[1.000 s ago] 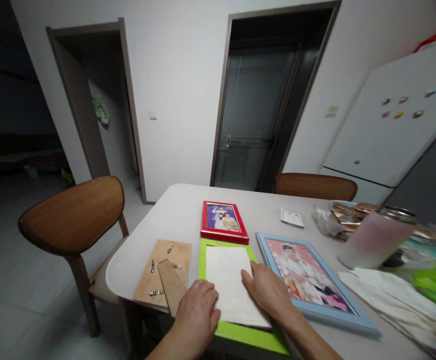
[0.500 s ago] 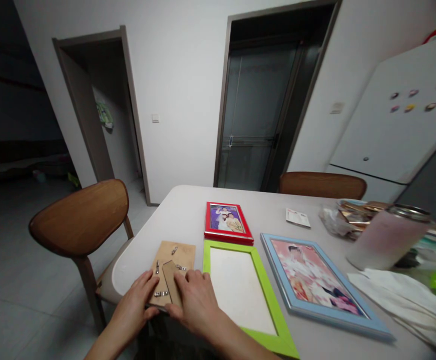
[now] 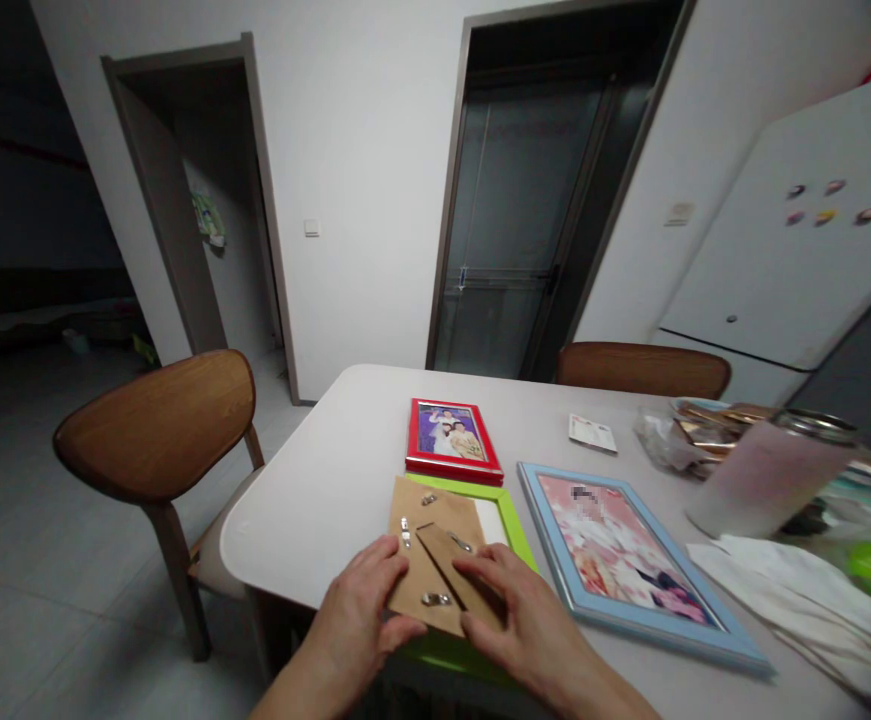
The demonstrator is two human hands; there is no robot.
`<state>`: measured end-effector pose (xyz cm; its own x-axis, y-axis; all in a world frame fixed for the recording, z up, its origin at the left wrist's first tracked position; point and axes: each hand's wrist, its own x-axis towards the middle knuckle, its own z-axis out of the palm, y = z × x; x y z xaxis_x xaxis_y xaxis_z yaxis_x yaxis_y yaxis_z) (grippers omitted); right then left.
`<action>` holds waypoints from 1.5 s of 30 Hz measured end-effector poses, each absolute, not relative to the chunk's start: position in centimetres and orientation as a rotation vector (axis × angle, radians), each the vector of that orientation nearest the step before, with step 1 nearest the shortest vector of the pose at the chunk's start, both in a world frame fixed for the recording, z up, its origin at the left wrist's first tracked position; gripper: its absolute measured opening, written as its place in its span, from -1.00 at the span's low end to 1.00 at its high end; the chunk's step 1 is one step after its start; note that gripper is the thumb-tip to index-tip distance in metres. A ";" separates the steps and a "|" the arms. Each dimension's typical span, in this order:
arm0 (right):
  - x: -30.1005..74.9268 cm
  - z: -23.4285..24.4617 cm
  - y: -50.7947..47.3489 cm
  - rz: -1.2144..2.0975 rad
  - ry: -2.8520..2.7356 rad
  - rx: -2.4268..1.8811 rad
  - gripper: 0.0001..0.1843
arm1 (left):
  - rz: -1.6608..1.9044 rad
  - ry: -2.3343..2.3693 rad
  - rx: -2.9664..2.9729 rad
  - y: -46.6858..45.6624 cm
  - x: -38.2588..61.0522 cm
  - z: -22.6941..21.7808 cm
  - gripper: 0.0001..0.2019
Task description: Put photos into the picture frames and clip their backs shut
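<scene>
A brown backing board (image 3: 424, 530) with metal clips and a fold-out stand lies over the green picture frame (image 3: 508, 520) at the table's near edge. My left hand (image 3: 364, 610) grips the board's near left edge, thumb under it. My right hand (image 3: 525, 625) presses on its stand and near right part, fingers curled over it. The frame's white insert shows only at the upper right corner.
A red framed photo (image 3: 450, 440) lies behind the green frame, a blue framed photo (image 3: 619, 555) to its right. A pink cup (image 3: 769, 475), white tissues (image 3: 795, 590), a small card (image 3: 592, 433) and wrappers crowd the right side. Wooden chairs (image 3: 154, 425) stand left and behind the white table (image 3: 315, 480).
Both hands moved left to the backing board, picked it up and carried it right onto the green frame, covering the white insert.
</scene>
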<state>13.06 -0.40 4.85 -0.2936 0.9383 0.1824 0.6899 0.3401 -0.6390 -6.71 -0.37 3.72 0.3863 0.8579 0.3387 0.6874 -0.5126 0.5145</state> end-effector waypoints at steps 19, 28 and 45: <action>16.9 0.2 -0.8 0.011 -2.213 -1.446 -0.69 | 0.505 1.209 2.461 -0.6 -2.8 1.1 -0.62; 16.1 1.9 -2.3 0.160 -2.500 -1.259 -0.69 | 0.449 1.203 2.479 -0.2 -2.9 1.0 -0.66; 18.0 1.7 4.6 -0.029 -2.307 -1.576 -0.73 | 0.445 1.250 2.444 -0.1 -2.7 0.8 -0.61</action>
<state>18.03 4.64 1.74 -0.3228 0.9001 0.2926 0.9071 0.3825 -0.1758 -2.71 -0.12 0.82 0.5596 0.8209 0.1136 0.7081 -0.5448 0.4492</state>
